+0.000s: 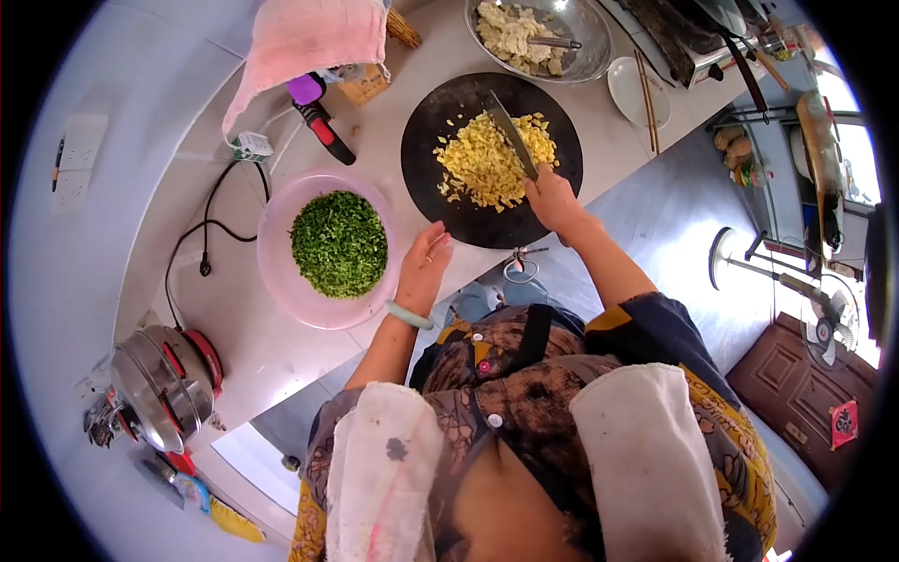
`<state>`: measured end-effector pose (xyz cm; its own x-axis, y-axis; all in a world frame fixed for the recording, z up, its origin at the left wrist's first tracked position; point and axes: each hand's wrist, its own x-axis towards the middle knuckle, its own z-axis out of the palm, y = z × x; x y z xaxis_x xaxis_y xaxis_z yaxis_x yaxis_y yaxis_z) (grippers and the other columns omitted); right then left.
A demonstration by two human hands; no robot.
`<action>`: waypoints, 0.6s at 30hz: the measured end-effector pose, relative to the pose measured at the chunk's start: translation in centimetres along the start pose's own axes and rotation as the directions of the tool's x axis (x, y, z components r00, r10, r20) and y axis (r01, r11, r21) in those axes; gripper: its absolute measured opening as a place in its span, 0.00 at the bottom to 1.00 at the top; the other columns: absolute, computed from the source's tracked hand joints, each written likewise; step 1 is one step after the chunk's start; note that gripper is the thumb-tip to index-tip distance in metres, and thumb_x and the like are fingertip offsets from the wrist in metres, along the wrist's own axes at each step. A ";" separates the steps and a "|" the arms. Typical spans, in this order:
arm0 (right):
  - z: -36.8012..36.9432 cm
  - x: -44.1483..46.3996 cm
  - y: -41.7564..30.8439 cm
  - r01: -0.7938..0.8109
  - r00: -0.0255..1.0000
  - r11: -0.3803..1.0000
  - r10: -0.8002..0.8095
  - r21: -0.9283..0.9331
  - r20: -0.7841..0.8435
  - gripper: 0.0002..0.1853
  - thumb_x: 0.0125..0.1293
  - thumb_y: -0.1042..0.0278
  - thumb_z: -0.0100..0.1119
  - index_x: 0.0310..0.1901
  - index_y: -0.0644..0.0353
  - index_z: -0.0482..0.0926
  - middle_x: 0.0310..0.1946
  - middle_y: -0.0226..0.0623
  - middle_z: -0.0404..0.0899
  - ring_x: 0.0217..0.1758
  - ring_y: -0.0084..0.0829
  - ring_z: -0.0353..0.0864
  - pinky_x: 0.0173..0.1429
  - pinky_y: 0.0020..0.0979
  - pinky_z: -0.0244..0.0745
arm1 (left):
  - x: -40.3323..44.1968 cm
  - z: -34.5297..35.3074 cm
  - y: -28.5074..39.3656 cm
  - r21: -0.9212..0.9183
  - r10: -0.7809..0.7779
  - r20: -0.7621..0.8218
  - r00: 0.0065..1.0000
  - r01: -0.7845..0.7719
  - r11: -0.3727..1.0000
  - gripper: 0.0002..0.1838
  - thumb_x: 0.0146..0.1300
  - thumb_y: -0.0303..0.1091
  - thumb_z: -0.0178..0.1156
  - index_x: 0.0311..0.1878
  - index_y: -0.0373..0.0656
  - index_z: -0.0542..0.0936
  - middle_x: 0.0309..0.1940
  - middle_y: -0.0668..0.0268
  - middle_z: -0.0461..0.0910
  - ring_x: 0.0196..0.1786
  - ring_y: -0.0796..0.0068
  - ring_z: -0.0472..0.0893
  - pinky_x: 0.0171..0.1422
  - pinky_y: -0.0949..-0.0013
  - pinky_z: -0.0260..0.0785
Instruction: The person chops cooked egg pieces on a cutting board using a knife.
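My right hand [552,199] is wrapped round the handle of a knife [510,133], its blade lying over chopped yellow pieces, which look like egg [482,161]. These pieces are heaped on a round black board [431,211]. Between the board and a pink bowl [273,272], my left hand [426,262] hovers with nothing in it and its fingers apart from the thumb, a ring on one finger and a pale bangle at the wrist. Finely chopped greens [339,244] fill the middle of the bowl.
A metal bowl [595,47] of pale mixture stands behind the board, beside a white plate [627,89] with chopsticks [648,103]. A red-and-black tool [325,131] and a pink cloth [318,37] are at the back left. A metal appliance [164,389] sits at the left, its cord nearby.
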<state>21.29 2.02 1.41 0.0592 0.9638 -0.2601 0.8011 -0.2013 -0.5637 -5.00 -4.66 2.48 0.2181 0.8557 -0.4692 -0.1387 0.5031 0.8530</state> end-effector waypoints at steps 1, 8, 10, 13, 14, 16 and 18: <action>-0.2 -0.1 -0.2 -0.003 1.000 1.000 0.003 -0.019 0.014 0.16 0.66 0.61 0.50 0.36 0.70 0.66 0.29 0.62 0.77 0.36 0.59 0.77 0.42 0.51 0.71 | -1.0 -0.4 0.0 -0.021 0.009 0.016 1.000 -0.009 1.000 0.25 0.65 0.29 0.54 0.64 0.33 0.63 0.60 0.57 0.68 0.62 0.65 0.70 0.64 0.68 0.63; -0.9 -0.9 -2.3 0.049 0.999 0.999 -0.049 0.015 0.021 0.16 0.66 0.61 0.48 0.38 0.71 0.66 0.28 0.62 0.77 0.36 0.59 0.77 0.43 0.51 0.71 | -10.0 -5.2 3.4 -0.184 -0.024 -0.280 0.960 -0.029 0.983 0.20 0.65 0.28 0.54 0.60 0.34 0.68 0.54 0.57 0.72 0.56 0.66 0.74 0.62 0.65 0.67; 0.7 -0.5 -1.4 0.055 0.998 0.998 -0.054 -0.022 0.027 0.16 0.66 0.61 0.48 0.38 0.71 0.66 0.28 0.63 0.77 0.36 0.60 0.77 0.43 0.51 0.71 | -12.8 -7.2 3.6 -0.187 0.013 -0.428 0.904 -0.103 0.977 0.20 0.65 0.28 0.55 0.58 0.34 0.69 0.53 0.57 0.73 0.54 0.66 0.75 0.61 0.65 0.68; 0.4 -0.8 -1.7 0.079 0.996 0.996 -0.078 -0.029 0.048 0.17 0.66 0.61 0.47 0.38 0.72 0.66 0.28 0.64 0.76 0.37 0.59 0.77 0.44 0.50 0.72 | -17.1 -11.3 2.6 -0.196 0.035 -0.636 0.771 -0.206 0.959 0.20 0.64 0.29 0.57 0.58 0.35 0.69 0.52 0.58 0.74 0.53 0.67 0.75 0.60 0.66 0.68; -0.3 -0.8 -2.0 0.092 0.995 0.995 -0.091 -0.029 0.050 0.17 0.66 0.61 0.47 0.38 0.72 0.66 0.28 0.63 0.76 0.37 0.59 0.77 0.44 0.50 0.72 | -18.6 -12.7 1.9 -0.192 0.042 -0.693 0.719 -0.240 0.952 0.19 0.65 0.30 0.56 0.57 0.35 0.70 0.51 0.59 0.75 0.52 0.68 0.76 0.58 0.68 0.68; -1.1 -1.2 -3.2 0.106 0.993 0.994 -0.105 -0.019 0.052 0.17 0.66 0.61 0.47 0.38 0.72 0.66 0.28 0.63 0.76 0.37 0.59 0.77 0.45 0.50 0.72 | -22.1 -15.6 -0.1 -0.182 0.015 -0.814 0.581 -0.279 0.943 0.17 0.66 0.32 0.55 0.56 0.36 0.71 0.48 0.61 0.76 0.49 0.70 0.76 0.55 0.70 0.69; -1.6 -1.8 -4.3 0.106 0.994 0.994 -0.106 -0.001 0.036 0.17 0.66 0.61 0.47 0.39 0.73 0.67 0.29 0.63 0.77 0.36 0.59 0.77 0.45 0.50 0.72 | -25.4 -18.9 -4.1 -0.206 -0.056 -0.890 0.452 -0.290 0.934 0.15 0.65 0.34 0.56 0.53 0.39 0.74 0.42 0.63 0.78 0.46 0.71 0.77 0.50 0.70 0.71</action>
<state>18.70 1.40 5.49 -0.0473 0.9728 -0.2269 0.8035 -0.0979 -0.5872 -28.22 -26.19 6.53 -0.7535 0.4666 -0.4632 -0.3921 0.2466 0.8862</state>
